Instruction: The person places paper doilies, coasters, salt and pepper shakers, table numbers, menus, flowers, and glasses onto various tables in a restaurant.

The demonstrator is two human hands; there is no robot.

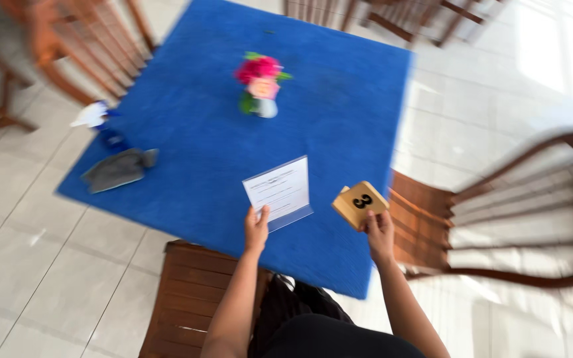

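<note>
A clear stand with a white printed card [280, 191] is held upright in the left hand [255, 229], whose grip is closed on the stand's lower left corner, thumb in front. A small wooden block with a black figure on its face [360, 203] is pinched from below in the closed grip of the right hand [379, 233], tilted, above the near right corner of the desk. Both things are kept just over the near edge of the desk [339, 99], which is covered in blue. Farther back a small vase of pink flowers [260, 85] is seen standing near the middle. At the left edge a grey cloth [118, 170] is laid flat, with a blue spray bottle [101, 122] just beside it. Wooden chairs [532, 205] are set around the desk; the view is blurred
</note>
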